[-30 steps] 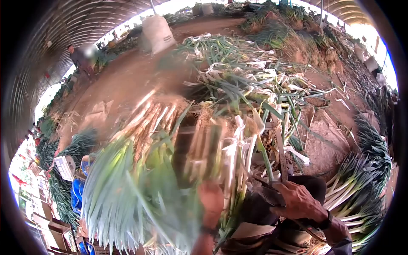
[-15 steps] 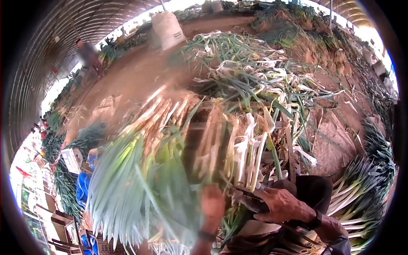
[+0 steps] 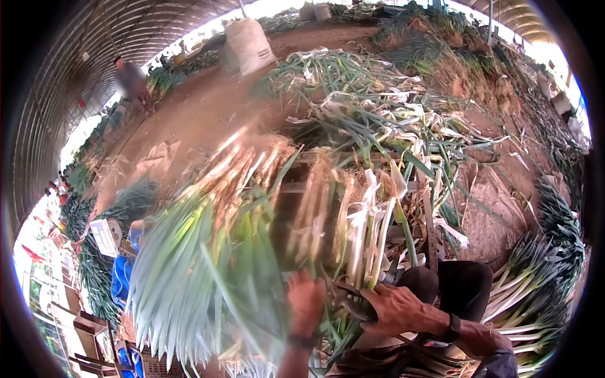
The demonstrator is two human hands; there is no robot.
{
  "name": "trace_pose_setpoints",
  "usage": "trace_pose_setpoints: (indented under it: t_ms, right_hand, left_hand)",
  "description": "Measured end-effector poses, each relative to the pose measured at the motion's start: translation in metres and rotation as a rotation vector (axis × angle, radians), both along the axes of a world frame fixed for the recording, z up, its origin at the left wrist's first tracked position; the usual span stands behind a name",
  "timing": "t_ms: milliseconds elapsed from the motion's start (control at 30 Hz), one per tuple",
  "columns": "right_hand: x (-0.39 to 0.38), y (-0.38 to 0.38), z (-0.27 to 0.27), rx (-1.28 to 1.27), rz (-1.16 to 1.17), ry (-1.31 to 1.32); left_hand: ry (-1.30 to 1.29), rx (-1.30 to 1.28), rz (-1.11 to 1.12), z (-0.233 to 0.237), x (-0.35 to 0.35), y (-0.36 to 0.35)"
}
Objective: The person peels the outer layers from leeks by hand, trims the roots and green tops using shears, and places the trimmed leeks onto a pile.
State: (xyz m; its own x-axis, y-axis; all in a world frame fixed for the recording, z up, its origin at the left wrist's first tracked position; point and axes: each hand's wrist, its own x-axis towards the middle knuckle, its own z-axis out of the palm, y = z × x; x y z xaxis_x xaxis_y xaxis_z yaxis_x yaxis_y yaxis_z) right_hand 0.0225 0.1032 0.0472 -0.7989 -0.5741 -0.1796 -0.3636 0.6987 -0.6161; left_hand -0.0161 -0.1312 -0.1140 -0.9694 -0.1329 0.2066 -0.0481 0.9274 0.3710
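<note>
The person's right hand (image 3: 403,310) lay at five o'clock in the view, its fingers closed around a dark tool (image 3: 357,309) whose exact kind was hard to make out; the tool pointed toward ten o'clock, probably so that its working end sat close to the stalks and the other hand. The left hand (image 3: 306,302), just short of six o'clock, was blurred and lay at the lower end of some pale, rooted stalks (image 3: 309,220); whether its fingers gripped them or only rested there, I cannot tell. Those stalks lay near the centre, roots toward twelve o'clock, which seemed to bring their leafy ends within the person's reach. Beside them, a little toward four o'clock, cleaner white stalks (image 3: 358,242) ran the same way. The large leafy bundle (image 3: 179,264) at eight o'clock fanned its green tops toward seven and its roots toward twelve, an alignment that likely made single stalks easier to pick out. Loose leaves (image 3: 365,120) were heaped at one o'clock, beyond the white stalks, perhaps to leave the nearer space usable. More onion-like plants (image 3: 520,283) lay at four o'clock, past the knee (image 3: 467,286).
</note>
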Motion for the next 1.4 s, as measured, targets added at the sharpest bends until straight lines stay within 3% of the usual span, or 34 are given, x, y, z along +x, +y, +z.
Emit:
trace_pose_setpoints:
  t_ms: [300,600,667,900,1100,1400]
  right_hand:
    - [-0.042,-0.011,-0.011,0.054,-0.041,-0.001]
    - [-0.079,-0.012,-0.051,0.040,-0.076,0.141]
    - [-0.088,-0.018,-0.032,0.026,-0.084,0.085]
    - [-0.116,-0.021,-0.045,0.085,-0.162,0.076]
    - [-0.136,-0.027,-0.043,0.082,-0.220,0.090]
    - [-0.134,-0.037,-0.043,0.079,-0.172,0.121]
  left_hand:
    - [-0.086,-0.053,-0.075,-0.004,-0.011,-0.003]
    - [-0.253,0.055,0.042,0.015,-0.019,0.005]
    - [-0.249,0.064,0.030,0.013,-0.024,0.005]
    - [-0.104,-0.025,-0.046,-0.007,-0.038,-0.002]
    - [-0.135,-0.071,-0.059,-0.009,-0.046,-0.001]
    - [-0.043,-0.140,-0.080,-0.031,-0.052,0.001]
